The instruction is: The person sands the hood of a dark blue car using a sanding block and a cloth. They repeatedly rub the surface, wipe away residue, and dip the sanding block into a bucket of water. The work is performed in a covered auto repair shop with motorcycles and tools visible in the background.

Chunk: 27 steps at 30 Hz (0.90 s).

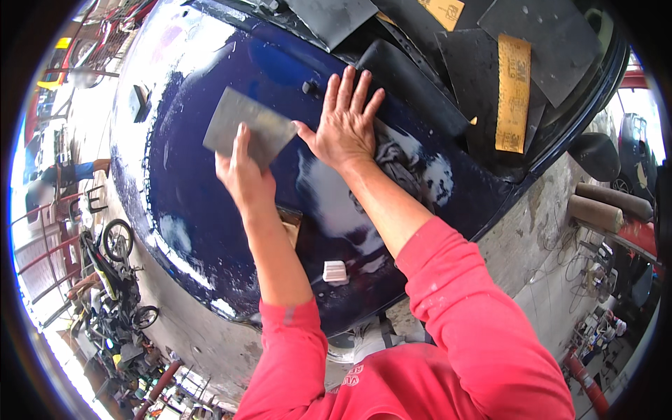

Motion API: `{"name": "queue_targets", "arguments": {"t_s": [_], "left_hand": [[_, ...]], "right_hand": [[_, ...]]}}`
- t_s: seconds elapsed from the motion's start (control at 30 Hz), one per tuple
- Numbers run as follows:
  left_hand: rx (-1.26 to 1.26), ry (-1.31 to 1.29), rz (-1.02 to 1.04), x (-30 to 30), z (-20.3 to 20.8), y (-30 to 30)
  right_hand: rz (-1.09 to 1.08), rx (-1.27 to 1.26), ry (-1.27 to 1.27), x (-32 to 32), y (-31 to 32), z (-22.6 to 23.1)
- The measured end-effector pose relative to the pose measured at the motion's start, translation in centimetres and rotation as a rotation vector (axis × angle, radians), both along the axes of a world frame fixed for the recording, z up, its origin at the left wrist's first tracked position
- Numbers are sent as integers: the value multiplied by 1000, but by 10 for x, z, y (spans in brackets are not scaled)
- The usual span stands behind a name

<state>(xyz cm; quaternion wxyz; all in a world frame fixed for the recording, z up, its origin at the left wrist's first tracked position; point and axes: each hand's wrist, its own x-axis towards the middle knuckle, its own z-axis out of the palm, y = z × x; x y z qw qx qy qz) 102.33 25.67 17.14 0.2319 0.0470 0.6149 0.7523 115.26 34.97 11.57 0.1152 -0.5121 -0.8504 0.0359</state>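
My left hand point(246, 175) holds a grey sheet of sandpaper point(229, 117) by its near edge, over the dark blue car hood point(196, 189). With fingers spread, my right hand point(343, 133) rests flat on the hood. Its thumb tip meets the sheet's right corner; whether it grips there I cannot tell. A crumpled dark cloth point(399, 164) lies beside my right wrist, near whitish patches on the paint. Partly hidden by my left forearm is a brown folded piece point(294, 227). A small white block point(334, 271) sits between my forearms.
Dark sheets point(546, 38) and a yellow-brown sandpaper strip point(513, 91) lie by the windshield. A small dark block point(140, 101) stands on the far-left hood. Motorbikes point(115, 273) stand on the floor at left; rolled cylinders point(595, 212) and cables are at right. Another person's arm point(87, 170) shows far left.
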Motion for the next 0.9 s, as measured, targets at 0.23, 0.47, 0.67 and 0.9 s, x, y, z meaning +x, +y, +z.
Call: {"name": "queue_targets", "arguments": {"t_s": [0.23,0.47,0.67,0.9], "left_hand": [[94,140,76,112,27,-137],[7,57,101,223,46,-90],[-157,-86,-88,275,10,15],[-478,147,-95,260,-22,32]], "right_hand": [[60,-90,26,15,-1,15],[363,-316,219,174,-20,34],[599,-575,365,345,-42,54],[242,471,249,486,218,134]]}}
